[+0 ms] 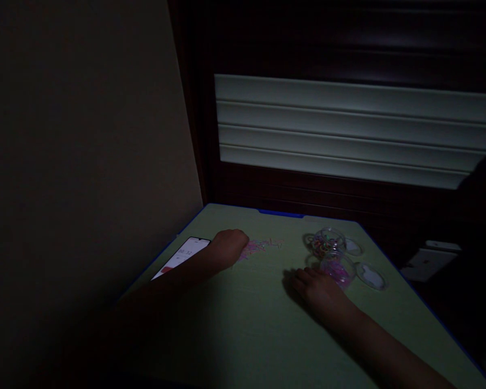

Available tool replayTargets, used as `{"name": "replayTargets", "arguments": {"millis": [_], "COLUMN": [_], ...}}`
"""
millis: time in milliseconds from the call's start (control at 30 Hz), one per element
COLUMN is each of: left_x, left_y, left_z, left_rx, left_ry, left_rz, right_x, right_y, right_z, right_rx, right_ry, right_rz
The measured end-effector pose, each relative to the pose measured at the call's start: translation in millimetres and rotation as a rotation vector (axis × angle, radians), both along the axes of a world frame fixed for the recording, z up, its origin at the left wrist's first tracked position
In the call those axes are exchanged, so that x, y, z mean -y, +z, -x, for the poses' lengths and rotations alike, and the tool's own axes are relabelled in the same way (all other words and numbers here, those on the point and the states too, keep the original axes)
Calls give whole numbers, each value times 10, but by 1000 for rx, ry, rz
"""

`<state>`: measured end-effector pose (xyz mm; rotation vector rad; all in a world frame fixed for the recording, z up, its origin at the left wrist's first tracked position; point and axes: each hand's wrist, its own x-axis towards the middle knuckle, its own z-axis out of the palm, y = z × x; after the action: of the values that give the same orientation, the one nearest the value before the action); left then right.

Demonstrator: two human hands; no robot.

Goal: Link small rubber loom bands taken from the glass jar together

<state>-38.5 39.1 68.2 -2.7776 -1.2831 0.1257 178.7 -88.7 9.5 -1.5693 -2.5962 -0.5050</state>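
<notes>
Small pink and pale pieces (256,247) lie in a loose heap on the light green tabletop (251,324). My left hand (230,247) is closed at the heap's left edge; what its fingers hold, if anything, is hidden. My right hand (316,287) rests low over the table with bent fingers, beside a clear round tub of pink pieces (337,271); whether it grips anything is too dark to tell. Just behind that tub stands another clear tub with multicoloured pieces (328,243).
Two round lids lie right of the tubs, one nearer (371,275) and one farther (352,247). A lit phone (184,255) lies beside my left forearm. A wall rises at the left, a dark panel with white slats (332,129) behind the table.
</notes>
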Motion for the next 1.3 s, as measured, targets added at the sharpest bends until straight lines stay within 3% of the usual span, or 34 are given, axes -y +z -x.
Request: {"name": "replayTargets", "arguments": {"millis": [667, 1133, 1300], "left_x": [-9, 158, 278], "left_y": [-16, -298, -492], "left_z": [0, -177, -273], "left_rx": [9, 142, 288], "left_ry": [-21, -268, -375], "left_rz": [-8, -131, -190], "right_x": [-7, 2, -15], "right_y": [-11, 15, 3], "right_z": [6, 0, 13], "right_rx": [7, 17, 8], "right_ry": [2, 4, -17], "right_rz": [-23, -6, -16]}}
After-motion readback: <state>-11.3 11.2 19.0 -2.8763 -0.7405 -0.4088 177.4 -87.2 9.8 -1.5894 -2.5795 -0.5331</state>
